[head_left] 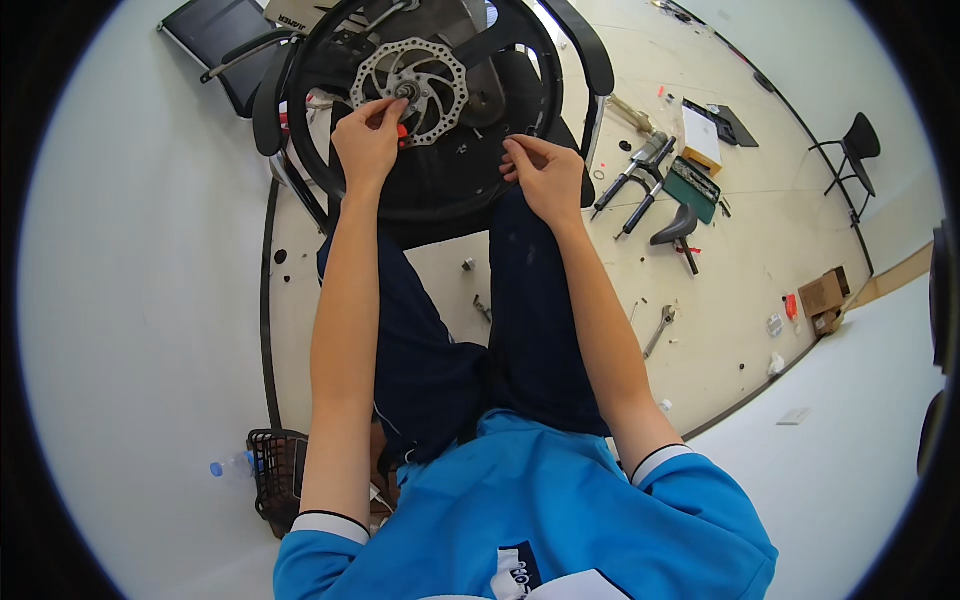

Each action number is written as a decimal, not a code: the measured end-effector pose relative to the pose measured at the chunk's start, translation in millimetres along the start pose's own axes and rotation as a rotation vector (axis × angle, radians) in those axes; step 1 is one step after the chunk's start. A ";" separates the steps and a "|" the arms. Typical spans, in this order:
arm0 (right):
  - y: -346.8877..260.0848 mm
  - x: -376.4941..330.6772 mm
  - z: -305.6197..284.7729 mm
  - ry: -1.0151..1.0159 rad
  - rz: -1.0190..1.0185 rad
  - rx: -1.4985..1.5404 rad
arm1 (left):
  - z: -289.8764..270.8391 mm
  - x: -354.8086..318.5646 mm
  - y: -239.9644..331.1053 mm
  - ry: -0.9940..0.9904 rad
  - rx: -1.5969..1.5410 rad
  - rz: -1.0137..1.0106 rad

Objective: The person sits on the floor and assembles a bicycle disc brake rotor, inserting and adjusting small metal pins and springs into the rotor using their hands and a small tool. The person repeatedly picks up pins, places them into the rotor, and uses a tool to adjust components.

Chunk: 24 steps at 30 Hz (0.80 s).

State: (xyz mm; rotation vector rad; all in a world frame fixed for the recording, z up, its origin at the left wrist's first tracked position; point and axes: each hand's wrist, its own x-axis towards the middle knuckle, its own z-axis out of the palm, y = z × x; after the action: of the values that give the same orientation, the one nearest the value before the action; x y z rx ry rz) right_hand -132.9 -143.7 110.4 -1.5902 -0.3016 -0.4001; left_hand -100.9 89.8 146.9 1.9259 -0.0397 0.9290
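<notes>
A black spoked wheel (548, 85) lies across a black chair in front of me. A silver brake disc (457, 75) with holes round its rim sits at its hub. My left hand (368, 142) has thumb and fingertips pinched together at the hub axle (408, 90); whatever is between them is too small to make out. Beside its fingertips, a small red piece (402, 131) shows at the disc's edge. My right hand (545, 178) is held over the wheel's right side, thumb and forefinger closed in a pinch. What they hold, if anything, cannot be made out.
On the floor to the right lie a suspension fork (640, 185), a green tool case (692, 190), a bicycle saddle (676, 226) and an adjustable wrench (660, 330). A black basket (275, 478) stands at lower left near a plastic bottle (232, 467). Chair armrests (582, 45) flank the wheel.
</notes>
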 end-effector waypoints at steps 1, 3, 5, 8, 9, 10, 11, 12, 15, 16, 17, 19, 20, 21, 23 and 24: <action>0.2 -1.4 0.1 -0.002 0.001 -0.002 | 0.7 0.2 -0.7 -0.015 -0.002 -0.001; 1.8 -2.1 0.9 0.011 -0.009 0.004 | 1.4 2.1 -2.8 -0.044 -0.005 -0.003; 1.5 -1.3 1.2 0.014 -0.017 0.004 | 0.5 3.4 -6.2 -0.048 -0.018 -0.016; -1.2 -2.2 1.7 0.004 -0.010 -0.012 | -1.4 4.8 -14.8 -0.070 -0.035 -0.017; -1.3 -2.8 1.3 -0.004 -0.002 -0.020 | -2.0 5.1 -17.9 -0.080 -0.040 -0.014; -0.9 -2.9 0.1 -0.010 0.007 -0.030 | -3.0 4.4 -15.0 -0.092 -0.053 -0.041; -0.5 -2.7 -0.5 -0.011 0.005 -0.034 | -4.7 3.3 -11.3 -0.103 -0.066 -0.069; -0.2 -2.5 -1.1 -0.011 0.003 -0.038 | -5.5 2.6 -9.1 -0.115 -0.080 -0.096; -2.5 -2.7 0.3 -0.020 -0.004 -0.055 | -9.1 5.0 -11.9 -0.137 -0.077 -0.106; -3.1 -3.0 0.4 -0.021 -0.006 -0.064 | -9.2 5.5 -12.0 -0.132 -0.066 -0.093; -3.4 -3.3 0.5 -0.021 -0.005 -0.068 | -9.0 5.8 -11.8 -0.126 -0.056 -0.080; -3.6 -3.5 0.1 -0.020 -0.003 -0.079 | -8.8 5.5 -9.9 -0.116 -0.029 -0.067; -3.5 -3.3 -0.1 -0.021 -0.004 -0.081 | -9.2 5.0 -7.8 -0.112 -0.013 -0.067; -3.4 -3.0 -0.3 -0.022 -0.004 -0.083 | -9.2 4.8 -6.8 -0.108 0.002 -0.067; -3.9 -2.9 0.2 -0.024 -0.003 -0.083 | -9.1 5.4 -8.4 -0.102 0.014 -0.089; -4.3 -3.1 0.3 -0.025 -0.002 -0.081 | -8.7 6.0 -9.8 -0.099 0.019 -0.100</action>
State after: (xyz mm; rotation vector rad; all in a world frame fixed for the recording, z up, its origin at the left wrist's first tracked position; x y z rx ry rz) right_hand -137.5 -142.9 112.9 -1.6757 -0.3092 -0.3985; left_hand -97.9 103.8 145.4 1.9718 0.0075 0.7704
